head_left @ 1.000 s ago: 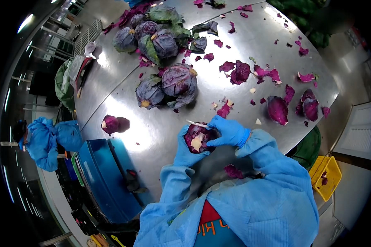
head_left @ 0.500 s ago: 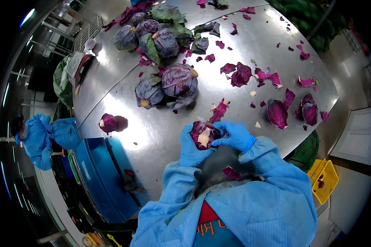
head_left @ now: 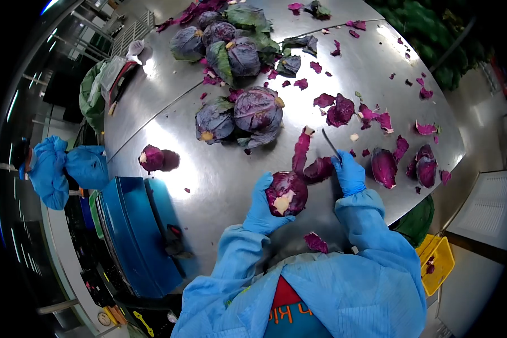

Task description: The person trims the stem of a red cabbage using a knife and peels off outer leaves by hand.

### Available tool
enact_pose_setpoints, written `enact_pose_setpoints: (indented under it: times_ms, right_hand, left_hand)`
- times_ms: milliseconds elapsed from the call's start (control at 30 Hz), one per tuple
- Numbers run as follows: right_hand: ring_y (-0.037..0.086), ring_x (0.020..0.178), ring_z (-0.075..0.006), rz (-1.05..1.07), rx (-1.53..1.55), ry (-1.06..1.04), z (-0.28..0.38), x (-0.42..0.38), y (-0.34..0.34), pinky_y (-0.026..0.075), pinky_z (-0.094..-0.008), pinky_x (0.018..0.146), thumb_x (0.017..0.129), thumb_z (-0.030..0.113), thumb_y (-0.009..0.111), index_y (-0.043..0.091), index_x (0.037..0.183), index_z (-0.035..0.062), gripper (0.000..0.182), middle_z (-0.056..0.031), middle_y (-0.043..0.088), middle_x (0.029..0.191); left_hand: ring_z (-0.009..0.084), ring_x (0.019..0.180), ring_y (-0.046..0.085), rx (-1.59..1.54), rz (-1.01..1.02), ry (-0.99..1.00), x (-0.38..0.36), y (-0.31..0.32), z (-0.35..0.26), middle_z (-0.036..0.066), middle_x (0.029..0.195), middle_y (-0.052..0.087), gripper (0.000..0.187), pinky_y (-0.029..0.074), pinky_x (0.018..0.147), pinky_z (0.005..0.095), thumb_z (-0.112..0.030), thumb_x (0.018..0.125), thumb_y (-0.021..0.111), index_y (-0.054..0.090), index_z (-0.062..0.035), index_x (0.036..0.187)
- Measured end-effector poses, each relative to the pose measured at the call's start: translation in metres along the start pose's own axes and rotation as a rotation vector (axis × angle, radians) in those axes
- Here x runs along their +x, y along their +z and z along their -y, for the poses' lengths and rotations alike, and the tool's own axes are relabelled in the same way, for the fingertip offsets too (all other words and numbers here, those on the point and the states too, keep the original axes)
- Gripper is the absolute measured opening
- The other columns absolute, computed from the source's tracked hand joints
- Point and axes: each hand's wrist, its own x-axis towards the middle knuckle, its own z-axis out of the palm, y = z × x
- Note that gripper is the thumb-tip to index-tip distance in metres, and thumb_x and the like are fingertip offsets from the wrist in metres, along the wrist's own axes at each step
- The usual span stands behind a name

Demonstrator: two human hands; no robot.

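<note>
Red cabbage (head_left: 289, 190): I use this as the landmark for all positions, working from my remote station. The body is nearly round, so I assign it no clear long axis. Its pale cut face is turned to the near side.

Table (head_left: 169, 127): extends left, right and beyond the red cabbage. I cannot tell whether the underside of the red cabbage touches it.

Blue box (head_left: 132, 225): left of the red cabbage, toward the near side.

Whole cabbages (head_left: 258, 110): a touching pair, beyond the red cabbage and to its left.

Left hand (head_left: 262, 207): the nearer hand, in contact with the red cabbage. I read its fingers as curled around the left and near sides, spread to the width of the body they grip.

Right hand (head_left: 350, 173): right of the red cabbage, slightly beyond it, and apart from it. Its fingers are closed on a knife (head_left: 331, 142); I cannot see the handle.

Knife axis: inclined leftward and away, the tip beyond the red cabbage and clear of it.

Leaf strip (head_left: 301, 151): runs outward from the far side of the red cabbage.

Curled leaf (head_left: 318, 170): between the red cabbage and the right hand.
</note>
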Motion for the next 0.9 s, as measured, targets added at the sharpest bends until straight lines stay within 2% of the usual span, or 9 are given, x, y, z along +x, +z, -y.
enact_pose_setpoints:
  times_ms: [67,100,200,300,333,433,533,733,900]
  right_hand:
    - [0.065,0.073,-0.0259,-0.072,0.178,-0.036,0.051,0.002,-0.029,0.051,-0.0373,0.065,0.086,0.029,0.065,0.058,0.112,0.0099,0.033,-0.0116,0.065,0.086]
    - [0.065,0.073,-0.0218,0.111,0.283,0.029,0.07,-0.002,-0.036,0.052,-0.0354,0.067,0.083,0.036,0.068,0.058,0.113,0.0083,0.042,-0.0097,0.065,0.085]
    - [0.063,0.078,-0.0229,0.473,0.397,0.0,0.112,-0.01,-0.062,0.05,-0.0336,0.073,0.075,0.047,0.075,0.059,0.111,0.0082,0.055,-0.0104,0.063,0.086]
    - [0.057,0.073,-0.0207,0.51,0.563,0.04,0.094,-0.009,-0.042,0.048,-0.0339,0.069,0.077,0.039,0.076,0.059,0.105,0.0036,0.048,-0.0108,0.059,0.083]
    - [0.057,0.074,-0.0193,0.511,0.603,0.011,0.093,-0.009,-0.046,0.048,-0.0336,0.069,0.079,0.037,0.076,0.06,0.104,0.0028,0.045,-0.0105,0.059,0.083]
    - [0.062,0.083,-0.0311,0.543,0.438,-0.239,0.093,-0.004,-0.062,0.049,-0.0382,0.073,0.086,0.04,0.067,0.06,0.105,0.0039,0.041,-0.0169,0.061,0.089]
    - [0.062,0.082,-0.0347,0.459,0.361,-0.399,0.083,-0.006,-0.053,0.05,-0.0409,0.07,0.089,0.036,0.062,0.06,0.102,0.0086,0.031,-0.0154,0.062,0.091]
    - [0.061,0.071,-0.0387,0.377,0.173,-0.358,0.08,-0.021,-0.051,0.049,-0.0465,0.06,0.091,0.033,0.057,0.058,0.095,0.0125,0.021,-0.0157,0.062,0.085]
    - [0.063,0.073,-0.0367,0.081,-0.028,-0.171,0.032,-0.007,-0.037,0.051,-0.0458,0.064,0.086,0.031,0.06,0.062,0.095,0.0146,0.019,-0.0156,0.063,0.08]
  left_hand:
    - [0.0283,0.129,0.039,0.259,-0.035,0.137,0.002,0.004,-0.014,0.016,0.137,0.036,0.117,0.031,0.111,0.0378,-0.027,0.047,0.094,0.026,-0.0036,0.14]
    - [0.0347,0.127,0.039,0.361,-0.054,0.201,0.003,0.009,-0.022,0.02,0.136,0.037,0.115,0.033,0.109,0.0426,-0.028,0.047,0.092,0.026,-0.0022,0.138]
    - [0.0471,0.127,0.034,0.511,-0.109,0.173,0.008,0.033,-0.045,0.025,0.138,0.035,0.104,0.03,0.107,0.0521,-0.028,0.054,0.087,0.03,-0.0019,0.137]
    - [0.0504,0.131,0.03,0.589,-0.091,0.104,0.009,0.045,-0.05,0.023,0.141,0.035,0.099,0.029,0.108,0.0534,-0.028,0.059,0.084,0.032,-0.0037,0.14]
    - [0.0478,0.121,0.04,0.675,-0.129,0.22,0.009,0.047,-0.052,0.028,0.13,0.042,0.098,0.03,0.106,0.0529,-0.033,0.054,0.087,0.038,0.0053,0.131]
    - [0.0466,0.126,0.037,0.727,-0.091,0.164,0.011,0.05,-0.057,0.029,0.133,0.04,0.104,0.026,0.11,0.0544,-0.037,0.054,0.087,0.035,0.006,0.133]
    - [0.046,0.128,0.035,0.769,-0.069,0.124,0.012,0.055,-0.056,0.029,0.135,0.038,0.107,0.025,0.111,0.055,-0.039,0.054,0.087,0.033,0.0059,0.135]
    - [0.0456,0.131,0.033,0.824,-0.057,0.066,0.005,0.063,-0.064,0.025,0.14,0.034,0.105,0.027,0.108,0.0547,-0.039,0.057,0.086,0.033,-0.0006,0.138]
    - [0.0451,0.131,0.033,0.96,0.078,0.15,-0.003,0.059,-0.081,0.02,0.14,0.038,0.09,0.031,0.104,0.0537,-0.036,0.063,0.083,0.039,-0.0068,0.135]
